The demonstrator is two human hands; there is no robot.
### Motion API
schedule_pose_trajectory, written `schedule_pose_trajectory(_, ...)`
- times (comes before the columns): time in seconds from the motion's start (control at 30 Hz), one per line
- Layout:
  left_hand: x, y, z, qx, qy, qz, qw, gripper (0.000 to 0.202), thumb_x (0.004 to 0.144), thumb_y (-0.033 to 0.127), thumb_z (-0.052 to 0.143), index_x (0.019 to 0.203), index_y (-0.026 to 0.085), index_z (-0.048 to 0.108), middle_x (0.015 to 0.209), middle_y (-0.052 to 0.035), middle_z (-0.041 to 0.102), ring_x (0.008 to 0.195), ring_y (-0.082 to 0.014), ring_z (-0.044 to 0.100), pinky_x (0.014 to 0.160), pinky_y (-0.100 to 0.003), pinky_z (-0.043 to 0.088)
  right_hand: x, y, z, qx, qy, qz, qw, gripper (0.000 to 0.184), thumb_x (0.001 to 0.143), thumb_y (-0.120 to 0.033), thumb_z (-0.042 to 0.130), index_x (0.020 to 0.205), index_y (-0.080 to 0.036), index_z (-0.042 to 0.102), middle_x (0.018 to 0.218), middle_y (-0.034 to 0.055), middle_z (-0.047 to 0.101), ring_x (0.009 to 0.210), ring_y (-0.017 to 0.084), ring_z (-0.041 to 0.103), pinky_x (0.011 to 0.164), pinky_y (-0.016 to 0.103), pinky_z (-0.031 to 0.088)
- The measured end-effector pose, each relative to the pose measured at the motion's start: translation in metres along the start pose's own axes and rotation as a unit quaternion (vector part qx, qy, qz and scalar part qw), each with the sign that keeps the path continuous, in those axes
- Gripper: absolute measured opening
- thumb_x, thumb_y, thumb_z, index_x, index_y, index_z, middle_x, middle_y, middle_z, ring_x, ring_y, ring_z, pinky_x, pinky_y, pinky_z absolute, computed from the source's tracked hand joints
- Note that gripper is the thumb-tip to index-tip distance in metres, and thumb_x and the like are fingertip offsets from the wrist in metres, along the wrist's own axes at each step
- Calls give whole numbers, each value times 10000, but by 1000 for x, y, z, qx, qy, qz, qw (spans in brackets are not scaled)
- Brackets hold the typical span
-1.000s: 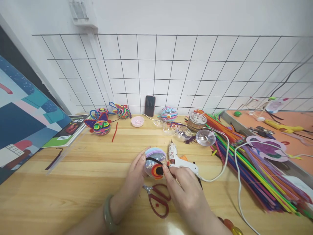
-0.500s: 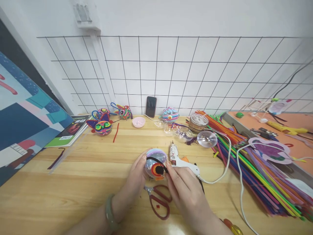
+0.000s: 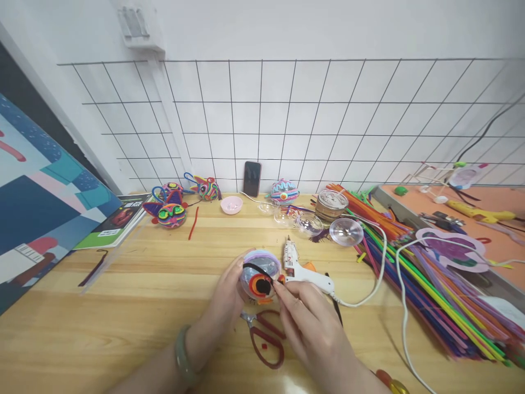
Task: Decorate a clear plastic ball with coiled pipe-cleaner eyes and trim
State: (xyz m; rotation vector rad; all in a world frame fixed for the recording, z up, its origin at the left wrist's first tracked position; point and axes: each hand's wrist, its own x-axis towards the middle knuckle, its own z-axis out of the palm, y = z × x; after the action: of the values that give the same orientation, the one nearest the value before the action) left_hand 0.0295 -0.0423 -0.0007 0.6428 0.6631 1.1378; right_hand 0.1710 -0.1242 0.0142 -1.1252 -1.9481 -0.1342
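My left hand (image 3: 228, 290), with a green bangle on its wrist, is wrapped round the left side of a clear plastic ball (image 3: 252, 264). Lilac and pale blue strips edge the ball's top, and an orange, red and black round eye sits on its front. Across the ball runs a black pipe cleaner (image 3: 256, 267). My right hand (image 3: 314, 317) pinches the right end of that strip beside the eye. Just under the ball lie red-handled scissors (image 3: 266, 342). A white glue gun (image 3: 305, 272) rests right behind my right hand.
Bundles of coloured pipe cleaners (image 3: 443, 295) and a looping white cord (image 3: 404, 306) cover the right side. Clear half-shells (image 3: 346, 232), a pink bowl (image 3: 232, 205), a phone (image 3: 251, 179) and decorated balls (image 3: 171, 214) stand toward the wall.
My right fingers have shifted slightly left and down, bringing the end of the black pipe cleaner closer to the eye. My left hand keeps its hold on the ball.
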Motion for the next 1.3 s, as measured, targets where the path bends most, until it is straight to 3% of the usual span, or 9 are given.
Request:
schedule_pose_trajectory(0.57,0,-1,-3,32,-21,30,999,323,770,300,599,1055,155,644,1098,-99,672,1078,-265,576,947,-374,420,3,-1,-1,-24,12,-15,1000,383,831,11,480,1198,-90,526,880,116,578,798,194,528,663,330,473)
schedule_pose_trajectory(1.0,0,-4,-7,58,-20,53,997,378,797,377,570,1105,162,609,1126,-106,647,1055,-255,578,941,-371,416,2,-2,0,-37,16,-16,999,400,843,-20,474,1226,-128,520,879,106,600,779,185,552,652,329,479)
schedule_pose_trajectory(1.3,-2,-3,-5,22,-32,28,999,334,815,348,555,1099,177,592,1073,-89,668,993,-235,605,884,-355,442,4,-2,-1,-34,23,-35,999,362,839,-19,492,1190,-93,536,879,124,603,773,195,544,641,339,467)
